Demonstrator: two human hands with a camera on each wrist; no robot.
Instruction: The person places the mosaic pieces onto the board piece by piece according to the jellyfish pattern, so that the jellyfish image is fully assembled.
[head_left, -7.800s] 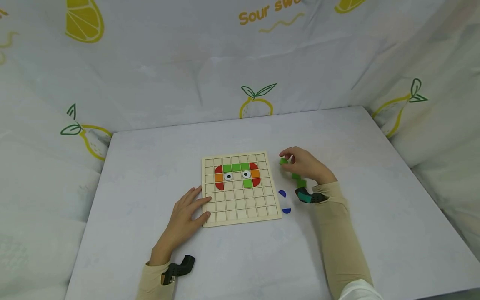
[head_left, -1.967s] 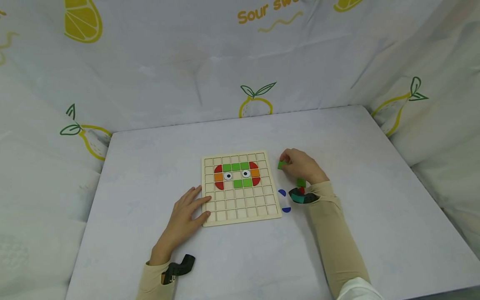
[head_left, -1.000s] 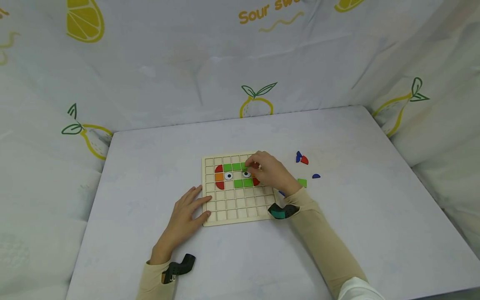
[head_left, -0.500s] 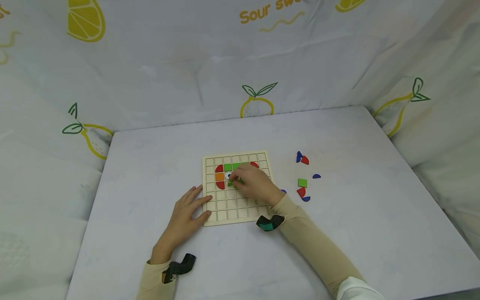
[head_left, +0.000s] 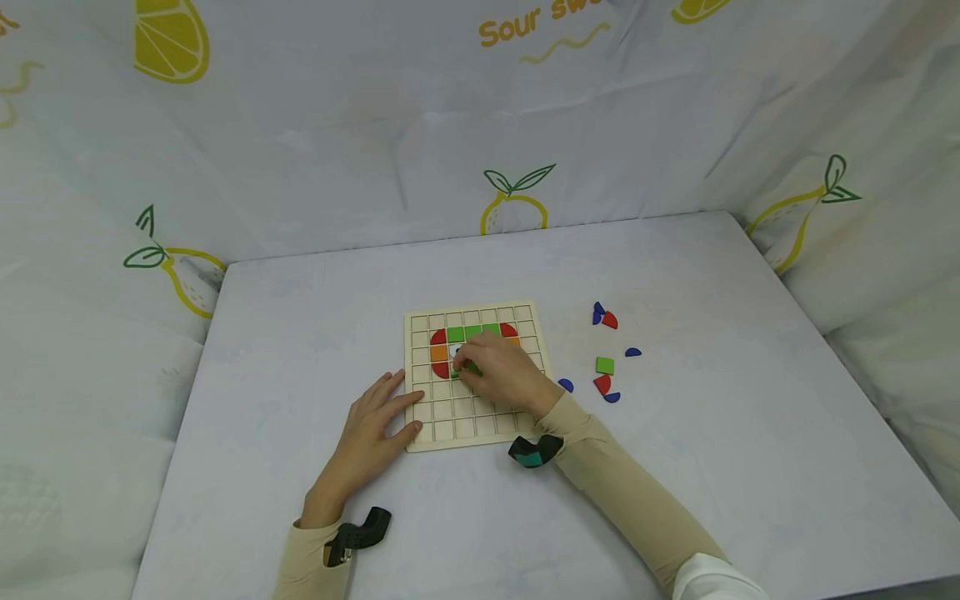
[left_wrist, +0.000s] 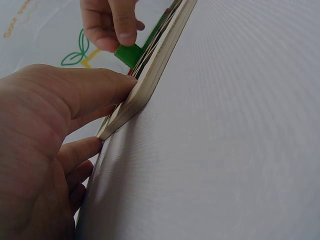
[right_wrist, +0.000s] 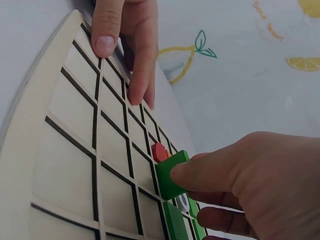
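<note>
My right hand pinches a green square tile between thumb and fingers. In the right wrist view the tile is tilted at the wooden grid board, beside a red piece and a seated green tile. The board lies flat, with red, orange and green pieces and eye tiles in its upper half. The right hand covers part of that pattern in the head view. My left hand rests on the board's left edge, fingers spread, with the thumb on the corner area.
Right of the board lie a loose green tile, a red quarter-round piece, another red quarter-round piece and several blue rounded pieces, among them a blue half-round. A white cloth with lemon prints hangs behind the table.
My right hand has brought the green tile from the right of the board leftward to the pattern's lower row. Another green tile was set in that row earlier. The left hand stays put.
</note>
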